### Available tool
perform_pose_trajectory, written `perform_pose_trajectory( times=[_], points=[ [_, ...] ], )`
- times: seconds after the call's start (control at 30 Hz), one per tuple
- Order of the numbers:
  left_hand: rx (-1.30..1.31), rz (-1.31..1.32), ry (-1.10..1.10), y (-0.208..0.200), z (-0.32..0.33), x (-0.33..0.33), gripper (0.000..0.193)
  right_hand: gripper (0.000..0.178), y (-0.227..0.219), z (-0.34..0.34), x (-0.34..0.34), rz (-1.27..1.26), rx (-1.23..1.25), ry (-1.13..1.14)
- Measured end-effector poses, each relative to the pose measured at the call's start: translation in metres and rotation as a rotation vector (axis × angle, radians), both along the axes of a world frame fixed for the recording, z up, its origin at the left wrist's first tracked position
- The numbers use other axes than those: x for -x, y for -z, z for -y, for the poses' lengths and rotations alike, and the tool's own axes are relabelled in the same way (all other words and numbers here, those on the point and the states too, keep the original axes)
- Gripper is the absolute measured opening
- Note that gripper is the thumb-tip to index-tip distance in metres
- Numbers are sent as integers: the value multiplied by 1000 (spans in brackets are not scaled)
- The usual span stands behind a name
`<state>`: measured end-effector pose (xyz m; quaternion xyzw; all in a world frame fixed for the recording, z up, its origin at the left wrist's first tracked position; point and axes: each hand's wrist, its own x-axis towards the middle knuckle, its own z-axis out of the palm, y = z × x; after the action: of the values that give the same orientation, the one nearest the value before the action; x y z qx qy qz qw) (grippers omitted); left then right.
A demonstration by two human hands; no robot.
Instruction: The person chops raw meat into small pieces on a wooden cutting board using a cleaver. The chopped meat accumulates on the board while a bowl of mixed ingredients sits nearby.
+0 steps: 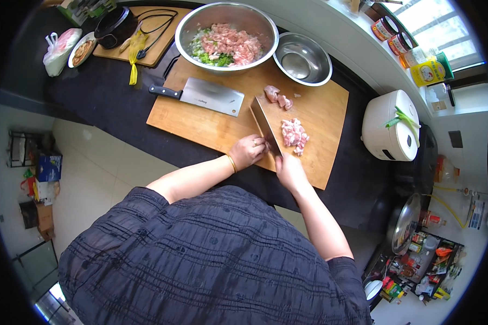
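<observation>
My right hand (290, 172) grips the handle of a cleaver (264, 125), its blade standing on edge and pointing away from me across the wooden cutting board (195, 128). Just left of the blade, my left hand (248, 150) is closed, fingers curled down at the board's near edge; what lies under them is mostly hidden. Right of the blade sits a pile of diced pale pink meat (294, 135). Farther back lie a few larger raw meat pieces (278, 97). A second cleaver (211, 96), black-handled, rests flat on the board's left part.
Behind the board stand a large steel bowl (226, 6) with minced meat and chopped greens, and a smaller steel bowl (315, 80). A white rice cooker (382, 130) with a green onion (404, 120) on top is at right. A black pot (115, 27) stands far left.
</observation>
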<state>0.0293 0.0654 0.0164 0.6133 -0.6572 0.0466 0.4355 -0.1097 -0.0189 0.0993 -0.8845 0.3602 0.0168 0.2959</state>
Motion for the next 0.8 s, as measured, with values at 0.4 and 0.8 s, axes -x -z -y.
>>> perform_pose_trajectory(
  times=[0.4, 0.8],
  points=[
    [6, 1, -38, 0, 0, 2, 13, 18, -10, -12, 48, -61, -68, 0],
    [-10, -5, -39, 8, 0, 2, 13, 17, -3, -15, 56, -94, -17, -4]
  ],
)
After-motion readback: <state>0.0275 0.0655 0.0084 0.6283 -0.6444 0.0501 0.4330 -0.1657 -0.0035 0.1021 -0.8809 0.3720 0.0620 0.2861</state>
